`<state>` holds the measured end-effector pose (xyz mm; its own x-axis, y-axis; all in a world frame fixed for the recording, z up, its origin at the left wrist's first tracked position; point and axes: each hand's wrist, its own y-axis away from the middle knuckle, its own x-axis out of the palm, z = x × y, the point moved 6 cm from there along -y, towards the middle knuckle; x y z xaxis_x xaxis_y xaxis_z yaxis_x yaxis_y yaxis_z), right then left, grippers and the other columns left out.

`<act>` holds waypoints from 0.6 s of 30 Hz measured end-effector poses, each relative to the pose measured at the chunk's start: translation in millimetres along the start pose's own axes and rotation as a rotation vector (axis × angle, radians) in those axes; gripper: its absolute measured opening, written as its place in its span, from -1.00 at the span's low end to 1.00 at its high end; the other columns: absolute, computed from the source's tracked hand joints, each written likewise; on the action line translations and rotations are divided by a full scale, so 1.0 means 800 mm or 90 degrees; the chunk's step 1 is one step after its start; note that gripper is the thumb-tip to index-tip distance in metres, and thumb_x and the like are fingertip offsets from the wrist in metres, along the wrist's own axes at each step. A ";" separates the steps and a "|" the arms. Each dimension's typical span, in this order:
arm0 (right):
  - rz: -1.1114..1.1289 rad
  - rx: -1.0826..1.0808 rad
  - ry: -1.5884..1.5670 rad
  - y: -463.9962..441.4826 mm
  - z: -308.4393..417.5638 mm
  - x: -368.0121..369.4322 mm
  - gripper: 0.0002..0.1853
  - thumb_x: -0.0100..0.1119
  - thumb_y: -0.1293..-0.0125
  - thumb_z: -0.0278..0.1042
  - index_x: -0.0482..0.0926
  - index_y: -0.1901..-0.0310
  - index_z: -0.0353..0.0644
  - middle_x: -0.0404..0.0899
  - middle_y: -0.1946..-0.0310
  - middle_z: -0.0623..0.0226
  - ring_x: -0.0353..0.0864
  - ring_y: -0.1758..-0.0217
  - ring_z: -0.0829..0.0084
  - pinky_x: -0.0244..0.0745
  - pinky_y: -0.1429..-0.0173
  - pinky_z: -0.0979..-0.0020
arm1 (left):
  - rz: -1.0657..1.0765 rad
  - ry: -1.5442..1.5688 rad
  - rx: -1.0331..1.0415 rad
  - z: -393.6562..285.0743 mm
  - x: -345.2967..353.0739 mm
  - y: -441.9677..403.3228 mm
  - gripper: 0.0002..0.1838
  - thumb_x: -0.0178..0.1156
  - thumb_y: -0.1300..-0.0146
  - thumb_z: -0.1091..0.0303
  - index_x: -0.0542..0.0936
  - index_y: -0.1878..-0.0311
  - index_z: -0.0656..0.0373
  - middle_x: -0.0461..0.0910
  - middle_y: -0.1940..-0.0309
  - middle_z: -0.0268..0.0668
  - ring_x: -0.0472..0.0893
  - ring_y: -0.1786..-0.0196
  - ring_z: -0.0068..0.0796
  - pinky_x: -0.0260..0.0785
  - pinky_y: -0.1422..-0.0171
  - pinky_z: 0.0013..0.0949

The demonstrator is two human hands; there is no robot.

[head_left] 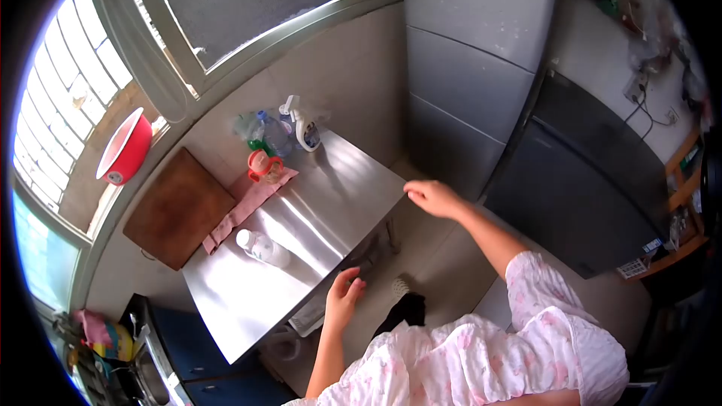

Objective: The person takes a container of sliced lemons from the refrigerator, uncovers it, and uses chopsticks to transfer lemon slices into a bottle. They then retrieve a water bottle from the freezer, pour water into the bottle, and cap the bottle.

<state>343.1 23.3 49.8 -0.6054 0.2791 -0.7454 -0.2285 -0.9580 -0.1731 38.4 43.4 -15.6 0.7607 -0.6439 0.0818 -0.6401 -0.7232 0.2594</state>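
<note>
My left hand is in the air by the front edge of the steel-topped table, fingers loosely bent and apart, with nothing in it. Close to the table's right corner is my right hand, its fingers curled together and no object showing in them. Whether it touches the corner I cannot tell. On the tabletop, a white bottle lies tilted or stands leaning in the wide-angle view. Behind it are a pink cloth, a red-handled baby bottle, a clear plastic bottle and a white spray bottle.
A wooden cutting board leans at the wall, below a red basin on the windowsill. The grey refrigerator and a dark low fridge stand on the right. Blue cabinets and a sink are at lower left.
</note>
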 end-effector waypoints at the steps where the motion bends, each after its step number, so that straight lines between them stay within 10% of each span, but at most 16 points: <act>1: 0.009 0.013 0.008 -0.005 0.006 0.000 -0.73 -0.01 -0.30 -0.22 0.53 0.06 -0.12 0.62 0.25 0.19 0.61 0.18 0.21 0.45 0.09 0.30 | -0.011 -0.009 0.002 -0.008 -0.001 0.007 -0.64 0.10 -0.30 0.37 0.40 -0.14 0.23 0.49 0.00 -0.28 0.55 0.07 -0.49 0.45 0.03 -0.44; 18: -0.044 -0.046 0.630 -0.503 -0.259 -0.282 -0.75 0.10 -0.16 -0.32 0.53 0.09 0.00 0.54 0.14 0.30 0.46 -0.08 0.30 0.31 -0.13 0.11 | -0.118 0.022 0.076 -0.097 0.082 -0.321 -0.65 0.14 -0.28 0.31 0.45 -0.12 0.14 0.60 0.26 -0.29 0.55 0.19 -0.57 0.37 0.19 -0.52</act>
<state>729.5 332.6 154.0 0.3234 0.1852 -0.9280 -0.1729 -0.9526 -0.2503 260.8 206.5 -2.3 0.8687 -0.4894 0.0768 -0.4952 -0.8545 0.1567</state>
